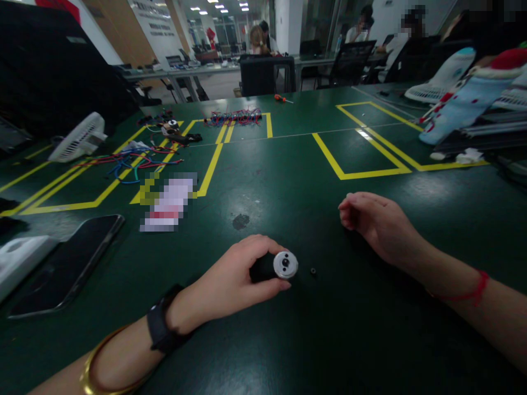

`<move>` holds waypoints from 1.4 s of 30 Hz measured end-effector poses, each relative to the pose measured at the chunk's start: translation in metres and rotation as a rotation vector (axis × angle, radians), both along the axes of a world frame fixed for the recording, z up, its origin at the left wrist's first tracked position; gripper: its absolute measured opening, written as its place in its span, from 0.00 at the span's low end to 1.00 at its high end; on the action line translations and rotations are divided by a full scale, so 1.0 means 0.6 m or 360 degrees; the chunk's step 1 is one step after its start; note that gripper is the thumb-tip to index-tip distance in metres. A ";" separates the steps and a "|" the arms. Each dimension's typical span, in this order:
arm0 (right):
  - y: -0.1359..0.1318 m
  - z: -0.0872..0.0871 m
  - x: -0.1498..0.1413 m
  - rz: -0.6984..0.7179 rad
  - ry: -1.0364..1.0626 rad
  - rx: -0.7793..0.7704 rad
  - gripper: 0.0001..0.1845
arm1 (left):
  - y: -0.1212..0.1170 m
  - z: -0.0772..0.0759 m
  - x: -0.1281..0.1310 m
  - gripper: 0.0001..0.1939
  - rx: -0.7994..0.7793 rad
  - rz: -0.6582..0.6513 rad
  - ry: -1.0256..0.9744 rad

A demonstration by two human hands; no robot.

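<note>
My left hand (242,271) is closed around a small cylindrical motor (285,265), thumb on the near side and fingers on the far side. Its round silver end face, with a dark centre and small holes, points up toward me. Just right of it, a tiny dark ring-shaped part (313,271) lies on the green table, apart from both hands. My right hand (370,219) is held farther right with its fingers curled and the fingertips pressed together. Whatever they may hold is hidden or too small to name.
Yellow tape outlines mark the table (263,181). Leftward lie a phone (68,263), a pixelated paper card (171,200), loose wires (135,162) and a white fan (82,137). Farther back are a wire bundle (234,117) and a screwdriver (282,99). A blue bottle (465,104) stands at right.
</note>
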State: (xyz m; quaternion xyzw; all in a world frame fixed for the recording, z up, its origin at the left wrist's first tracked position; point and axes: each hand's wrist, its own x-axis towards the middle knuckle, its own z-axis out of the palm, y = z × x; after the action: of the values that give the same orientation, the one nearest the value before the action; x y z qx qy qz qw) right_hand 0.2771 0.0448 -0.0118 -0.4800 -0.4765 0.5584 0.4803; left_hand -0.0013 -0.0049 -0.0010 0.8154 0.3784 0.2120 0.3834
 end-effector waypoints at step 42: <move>-0.089 0.054 -0.094 0.0483 -0.1365 0.1310 0.08 | -0.002 -0.002 0.006 0.11 0.0049 0.0042 0.0092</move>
State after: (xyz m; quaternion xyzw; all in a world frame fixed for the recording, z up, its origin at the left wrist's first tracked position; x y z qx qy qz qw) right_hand 0.2206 -0.0084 0.0206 -0.3639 -0.8669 0.1479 0.3068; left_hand 0.0021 -0.0062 -0.0021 0.8219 0.3967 0.1993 0.3569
